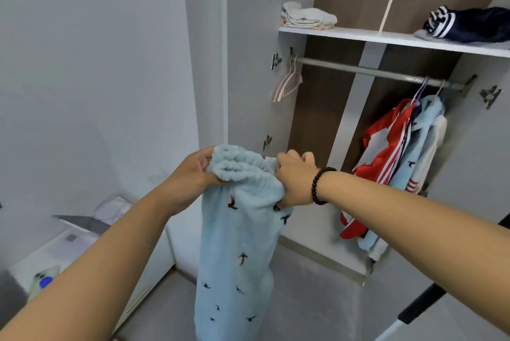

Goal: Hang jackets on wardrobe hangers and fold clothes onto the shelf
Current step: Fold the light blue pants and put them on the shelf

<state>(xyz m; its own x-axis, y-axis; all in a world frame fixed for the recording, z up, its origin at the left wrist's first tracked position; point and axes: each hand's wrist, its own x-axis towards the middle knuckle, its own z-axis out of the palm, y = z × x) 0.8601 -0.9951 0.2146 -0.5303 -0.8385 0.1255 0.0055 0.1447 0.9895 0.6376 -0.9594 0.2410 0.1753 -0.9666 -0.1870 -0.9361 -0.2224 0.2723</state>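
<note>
I hold up light-blue fleece trousers (237,244) printed with small dark birds, hanging straight down in front of the open wardrobe. My left hand (194,172) grips the left side of the elastic waistband and my right hand (295,178), with a black bead bracelet, grips the right side. The wardrobe shelf (358,37) above carries a folded white and pink pile (306,17) on the left and a navy striped garment (466,24) on the right. On the rail (358,70), empty pink hangers (288,84) hang at the left end.
A red-and-white jacket (383,147) and a light-blue fleece top (422,142) hang at the rail's right end. A white low cabinet (82,247) with papers stands at lower left. A black and white pole (419,304) crosses the lower right corner.
</note>
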